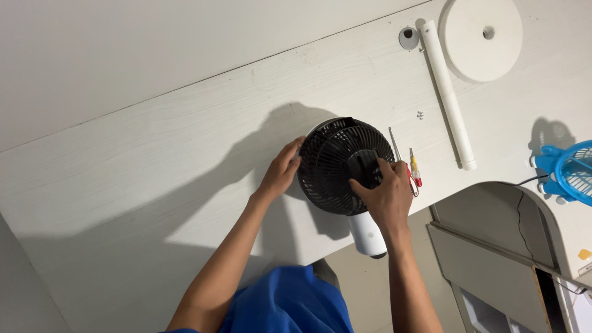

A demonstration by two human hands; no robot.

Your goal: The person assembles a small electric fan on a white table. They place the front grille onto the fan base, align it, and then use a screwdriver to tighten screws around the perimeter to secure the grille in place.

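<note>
Hands first: our right hand (387, 196) grips the fan (345, 165) at its black rear housing, our left hand (282, 168) clasps the grille rim. Fan lies on the white table (154, 160), white neck pointing toward us, its long axis running near to far.

right hand (385, 196) covers centre of black fan grille (336, 166), fingertips hidden | fan's white stem (368, 234) partly behind wrist | blue fan (570, 171) cut by right edge | white disc (481, 38) cut by far edge | small screws (420, 115) too small to tell
</note>
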